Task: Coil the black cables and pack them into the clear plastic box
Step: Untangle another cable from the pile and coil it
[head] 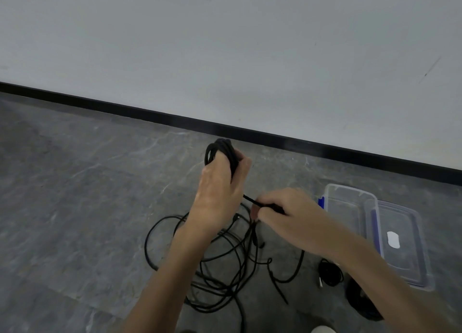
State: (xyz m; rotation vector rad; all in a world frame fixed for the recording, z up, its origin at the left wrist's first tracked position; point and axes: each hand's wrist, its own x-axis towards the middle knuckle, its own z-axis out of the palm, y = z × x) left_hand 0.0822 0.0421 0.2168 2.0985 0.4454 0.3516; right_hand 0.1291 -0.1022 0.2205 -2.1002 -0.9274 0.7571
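Observation:
My left hand (220,192) grips a coil of black cable (220,148) that loops out above its fingers. A free length of that cable runs from the coil to my right hand (287,212), which pinches it just right of the left hand. Below both hands a tangle of loose black cables (225,265) lies spread on the grey floor. The clear plastic box (350,207) with blue clips stands open on the floor at the right. Its clear lid (402,242) lies beside it. Two small coiled black cables (330,274) lie near the box's front, partly hidden by my right forearm.
A white wall with a black skirting board (225,127) runs across behind the work area. Grey marbled floor (75,195) extends to the left. A white object (322,329) shows at the bottom edge.

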